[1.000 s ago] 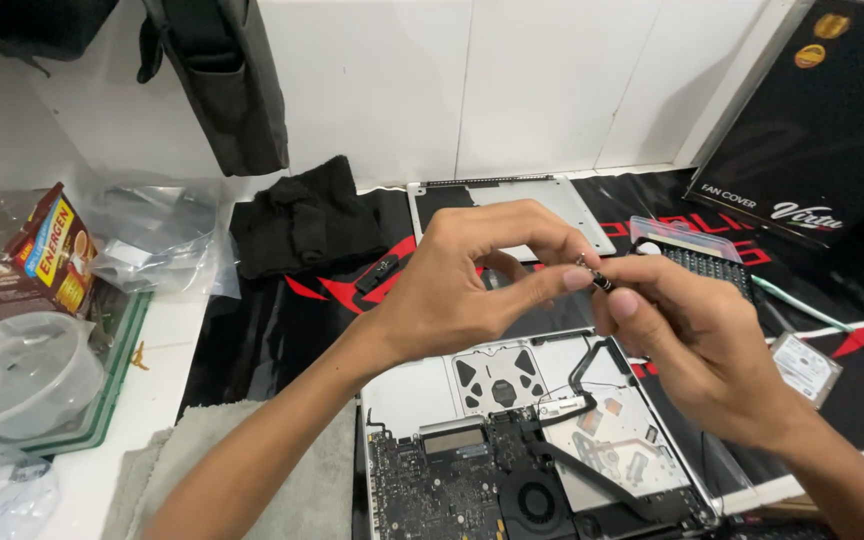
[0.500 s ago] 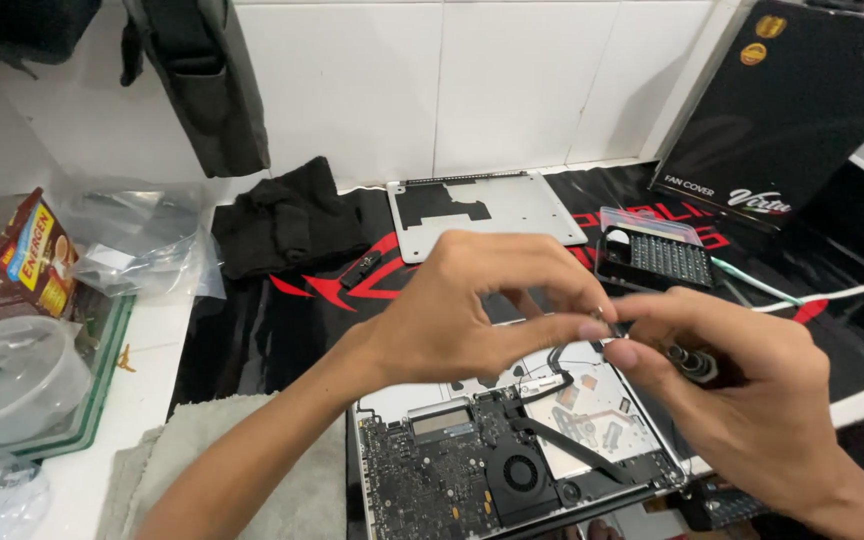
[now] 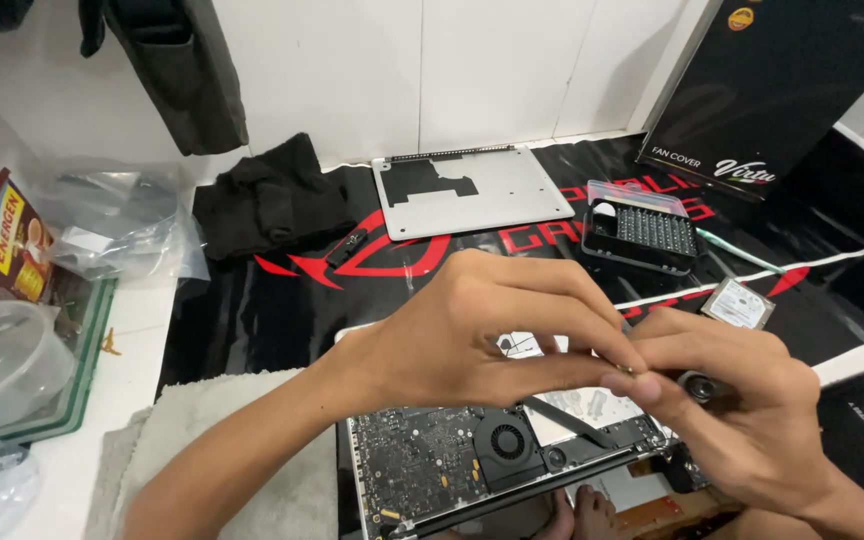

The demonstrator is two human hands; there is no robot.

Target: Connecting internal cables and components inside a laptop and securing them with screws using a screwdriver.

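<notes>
1. Fingers of both my hands meet above the opened laptop (image 3: 472, 465), tips pressed together around something tiny.
2. My left hand (image 3: 472, 335) reaches across from the left, thumb and forefinger pinched nearly shut on a small metallic bit (image 3: 624, 371); it is too small for me to tell what it is.
3. My right hand (image 3: 742, 415) comes up from the lower right, its fingers curled closed around a dark, round-ended tool (image 3: 699, 386) that I take for a screwdriver, though most of it is hidden in my grip.
4. The two hands touch at the fingertips, right at that small bit.
5. Below them the laptop lies with its bottom off, showing the circuit board and a round black fan (image 3: 508, 443). It sits partly on a grey towel (image 3: 237, 440) at my left.
6. Farther back on the black mat (image 3: 252, 310) that covers the surface lies the silver bottom cover (image 3: 472, 190), flat and well apart from my hands.
7. Just right of the cover is a case of screwdriver bits (image 3: 642, 230), its clear lid open.
8. A small silver drive (image 3: 739, 303) lies near my right hand, on the mat.
9. A black cloth (image 3: 267, 200) is bunched at the back left, beside crumpled plastic bags (image 3: 117, 225).
10. A dark box (image 3: 792, 80) leans against the white wall at the back right.
</notes>
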